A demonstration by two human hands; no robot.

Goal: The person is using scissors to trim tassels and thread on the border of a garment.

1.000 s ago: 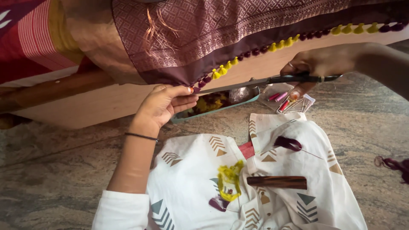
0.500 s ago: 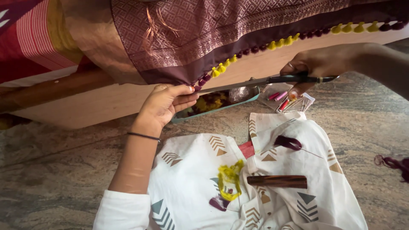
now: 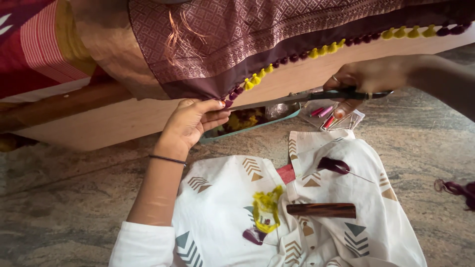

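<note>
Head view: hands [image 3: 194, 121] on tasselled fabric [image 3: 257, 44], scissors [image 3: 316, 97].

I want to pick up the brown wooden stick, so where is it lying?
In the head view, the brown wooden stick lies on the white patterned cloth, lower right of centre, beside the yellow thread bundle.

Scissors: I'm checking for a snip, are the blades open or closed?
Closed, it seems: the scissors show one thin line from the right hand toward the tassel edge.

yellow thread tangle [image 3: 267, 210] on white printed cloth [image 3: 222, 198] near centre | brown wooden stick [image 3: 321, 210] right of it | teal tray [image 3: 250, 126] far | maroon thread [image 3: 455, 188] on stone floor [image 3: 64, 198] right
</note>
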